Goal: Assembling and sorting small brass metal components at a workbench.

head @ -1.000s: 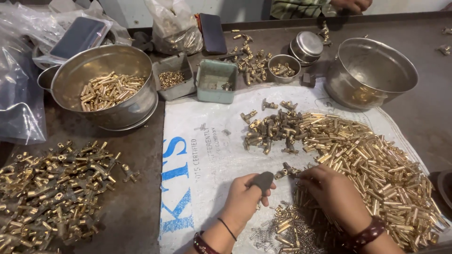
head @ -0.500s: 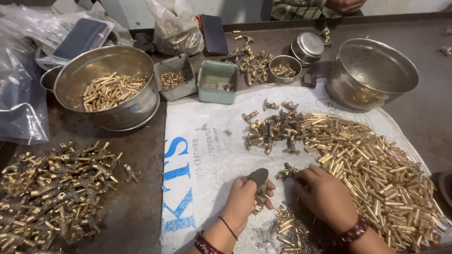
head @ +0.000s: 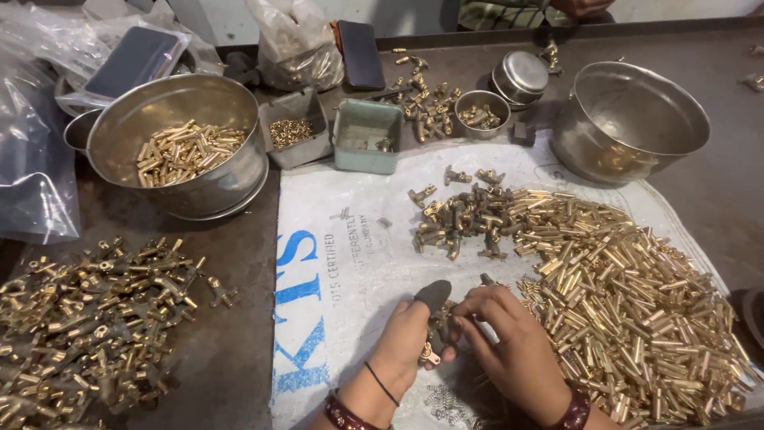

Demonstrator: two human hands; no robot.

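My left hand (head: pixel 402 344) grips a small brass fitting (head: pixel 432 350), and a dark cap covers its thumb tip. My right hand (head: pixel 509 342) meets it at the same fitting, fingers pinched on the part's upper end. Both hands rest low on a white woven sack (head: pixel 350 263) spread over the table. A big heap of short brass tubes (head: pixel 637 295) lies just right of my right hand. Assembled dark and brass fittings (head: pixel 461 219) are piled on the sack ahead of my hands.
A steel bowl with brass tubes (head: pixel 179 147) stands at the left, an empty-looking steel bowl (head: pixel 629 119) at the right. Small trays (head: pixel 366 135) and tins sit between them. A heap of brass fittings (head: pixel 87 310) covers the left table. Another person sits across at the top edge.
Both hands have stayed near the sack's lower edge, working the fitting between them; the right hand's fingers have closed in on it. The view shifted slightly.
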